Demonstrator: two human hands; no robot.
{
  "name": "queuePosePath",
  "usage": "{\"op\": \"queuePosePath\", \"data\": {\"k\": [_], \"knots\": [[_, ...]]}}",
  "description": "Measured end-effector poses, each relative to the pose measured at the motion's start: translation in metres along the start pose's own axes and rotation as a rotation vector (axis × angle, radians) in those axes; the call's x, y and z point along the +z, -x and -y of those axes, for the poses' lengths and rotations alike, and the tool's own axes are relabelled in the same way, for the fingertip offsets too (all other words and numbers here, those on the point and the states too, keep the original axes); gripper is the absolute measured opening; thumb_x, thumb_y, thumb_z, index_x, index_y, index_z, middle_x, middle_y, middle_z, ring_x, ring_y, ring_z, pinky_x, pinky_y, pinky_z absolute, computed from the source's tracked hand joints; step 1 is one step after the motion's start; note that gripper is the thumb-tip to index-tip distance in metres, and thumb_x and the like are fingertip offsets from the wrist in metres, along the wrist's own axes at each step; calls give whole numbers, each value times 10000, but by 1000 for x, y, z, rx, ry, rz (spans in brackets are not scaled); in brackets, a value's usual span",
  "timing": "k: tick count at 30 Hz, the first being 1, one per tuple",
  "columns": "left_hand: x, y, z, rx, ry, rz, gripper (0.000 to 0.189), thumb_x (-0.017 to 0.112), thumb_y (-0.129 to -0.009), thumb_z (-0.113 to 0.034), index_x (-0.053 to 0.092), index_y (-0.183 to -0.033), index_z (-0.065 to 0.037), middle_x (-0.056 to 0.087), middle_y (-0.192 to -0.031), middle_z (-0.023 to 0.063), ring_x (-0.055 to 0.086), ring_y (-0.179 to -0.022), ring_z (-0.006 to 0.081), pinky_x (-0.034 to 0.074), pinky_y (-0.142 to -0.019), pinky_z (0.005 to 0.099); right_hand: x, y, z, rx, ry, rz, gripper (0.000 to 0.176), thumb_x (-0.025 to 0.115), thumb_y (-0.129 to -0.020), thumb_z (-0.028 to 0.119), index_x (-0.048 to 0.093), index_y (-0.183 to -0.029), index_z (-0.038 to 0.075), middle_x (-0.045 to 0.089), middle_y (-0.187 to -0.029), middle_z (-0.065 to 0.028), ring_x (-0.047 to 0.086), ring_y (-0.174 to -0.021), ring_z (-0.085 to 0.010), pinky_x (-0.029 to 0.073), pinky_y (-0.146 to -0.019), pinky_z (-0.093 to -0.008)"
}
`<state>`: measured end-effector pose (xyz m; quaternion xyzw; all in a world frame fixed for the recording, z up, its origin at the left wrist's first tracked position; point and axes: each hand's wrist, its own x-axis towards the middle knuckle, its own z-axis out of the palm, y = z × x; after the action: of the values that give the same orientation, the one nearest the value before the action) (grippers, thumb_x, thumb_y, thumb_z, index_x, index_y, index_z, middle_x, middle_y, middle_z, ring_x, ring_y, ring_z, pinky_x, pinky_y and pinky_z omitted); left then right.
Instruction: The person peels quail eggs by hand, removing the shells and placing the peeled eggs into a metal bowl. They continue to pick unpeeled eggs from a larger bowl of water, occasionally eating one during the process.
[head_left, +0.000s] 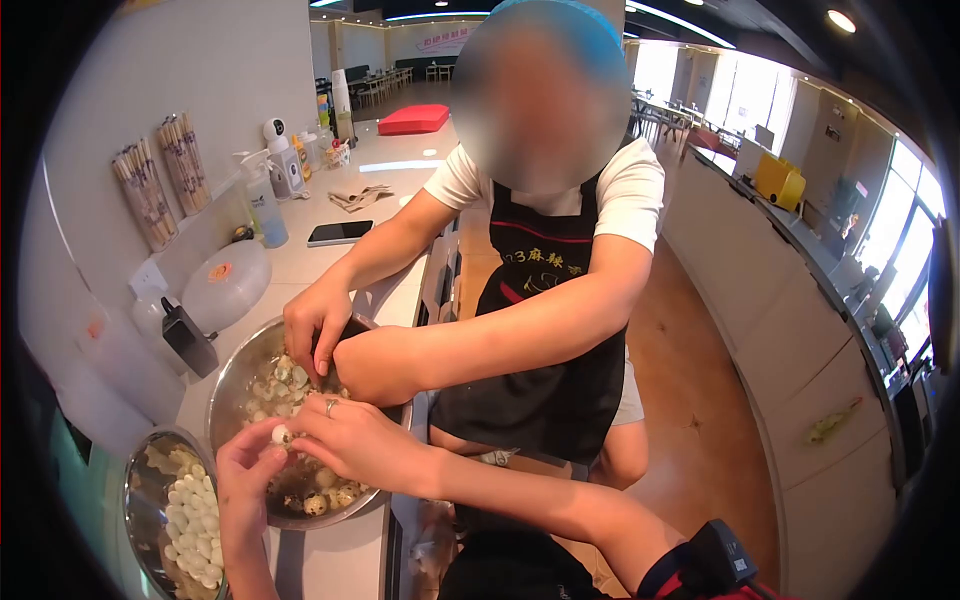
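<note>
Over the near side of a large metal bowl [222, 385], my left hand [247, 470] and my right hand [345, 435] meet around a small, partly peeled speckled egg [281, 435]. A ring shows on my right hand. Speckled eggs [315, 504] and bits of shell lie in the bowl below. At the lower left, a second metal bowl [135, 500] holds several peeled white eggs [192, 520]. A co-worker's two hands [318, 325] reach into the far side of the large bowl; what they hold is hidden.
The co-worker in a black apron [540, 330] stands across the counter corner. Along the wall are a pump bottle [262, 205], a plastic lid [228, 285] and bundles of chopsticks [145, 195]. A phone [340, 233], a cloth [360, 198] and a red box [414, 120] lie farther back.
</note>
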<state>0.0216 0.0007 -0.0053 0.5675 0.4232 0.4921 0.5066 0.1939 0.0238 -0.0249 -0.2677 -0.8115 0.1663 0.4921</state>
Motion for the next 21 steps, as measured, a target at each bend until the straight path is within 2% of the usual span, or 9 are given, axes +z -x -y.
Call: {"op": "queuePosePath", "data": {"k": [5, 14, 21], "knots": [[3, 1, -1, -23, -27, -26, 375, 612, -707, -114, 526, -1043, 29, 585, -918, 66, 566, -808, 114, 471, -714, 223, -2, 0, 4, -63, 59, -65, 133, 569, -763, 122, 487, -781, 18, 483, -765, -91, 519, -751, -258, 425, -635, -343], [-1, 2, 1, -42, -16, -27, 383, 603, -709, -153, 519, -1035, 30, 585, -913, 63, 569, -798, 113, 466, -691, 213, -3, -1, 3, -81, 10, -107, 146, 575, -756, 119, 474, -796, 21, 471, -781, -100, 511, -748, -270, 417, -628, -350], [-3, 1, 0, -55, 51, 4, 381, 627, -698, -139, 517, -1024, 25, 589, -907, 82, 580, -806, 136, 487, -709, 241, -9, -4, 4, 51, -208, 52, 141, 577, -760, 120, 481, -792, 21, 496, -747, -103, 525, -696, -283, 413, -606, -355]]}}
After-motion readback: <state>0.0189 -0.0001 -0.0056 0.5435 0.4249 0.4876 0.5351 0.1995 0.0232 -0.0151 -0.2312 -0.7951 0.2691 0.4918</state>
